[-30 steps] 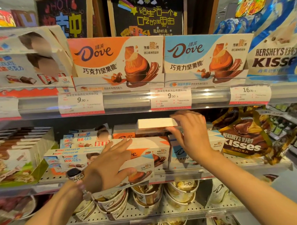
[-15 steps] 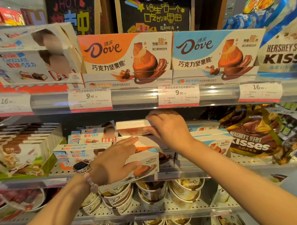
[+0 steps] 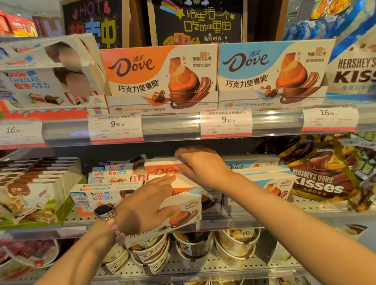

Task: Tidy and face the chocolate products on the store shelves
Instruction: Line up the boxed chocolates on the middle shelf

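Note:
On the middle shelf, my right hand grips the right end of an orange Dove box, which lies on top of a stack of Dove boxes. My left hand, with a watch on its wrist, holds the front Dove box at the shelf's edge, thumb on its front face and fingers over its top. Blue Dove boxes lie to the right of the stack. Kinder Chocolate boxes are stacked to the left.
Upright orange and blue Dove display boxes stand on the shelf above, behind price tags. Hershey's Kisses bags fill the right. Dove tubs sit on the shelf below. Boxed chocolate bars stand at the left.
My right hand has carried the upper Dove box leftward and turned it, so its orange face now shows. My left hand has stayed on the front box.

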Motion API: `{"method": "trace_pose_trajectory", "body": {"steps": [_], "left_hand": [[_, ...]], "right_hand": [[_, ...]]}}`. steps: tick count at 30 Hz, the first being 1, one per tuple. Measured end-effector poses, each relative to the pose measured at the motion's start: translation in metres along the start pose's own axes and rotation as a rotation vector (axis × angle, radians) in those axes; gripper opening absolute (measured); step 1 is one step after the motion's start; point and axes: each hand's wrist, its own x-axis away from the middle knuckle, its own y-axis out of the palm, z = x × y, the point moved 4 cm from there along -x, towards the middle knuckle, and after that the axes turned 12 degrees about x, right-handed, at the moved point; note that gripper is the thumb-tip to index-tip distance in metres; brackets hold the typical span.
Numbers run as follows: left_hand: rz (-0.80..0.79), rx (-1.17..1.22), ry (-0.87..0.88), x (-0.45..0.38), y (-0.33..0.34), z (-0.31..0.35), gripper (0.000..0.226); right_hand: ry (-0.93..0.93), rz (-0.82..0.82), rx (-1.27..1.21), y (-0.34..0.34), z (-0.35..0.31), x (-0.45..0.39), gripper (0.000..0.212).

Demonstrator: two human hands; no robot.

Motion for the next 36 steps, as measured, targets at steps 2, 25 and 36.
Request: {"method": "trace_pose_trajectory", "body": {"steps": [2, 25, 36], "left_hand": [[0.002, 0.0, -0.005, 0.0, 0.001, 0.0, 0.042], [0.116, 0.2, 0.076, -0.003, -0.016, 0.002, 0.039], [0.009, 0.275, 0.074, -0.014, -0.019, 0.04, 0.043]], "right_hand": [[0.03, -0.071, -0.05, 0.008, 0.005, 0.004, 0.029], [0.181, -0.189, -0.62, -0.009, 0.018, 0.034, 0.044], [0.198, -0.266, -0.542, -0.047, 0.022, 0.091, 0.049]]}}
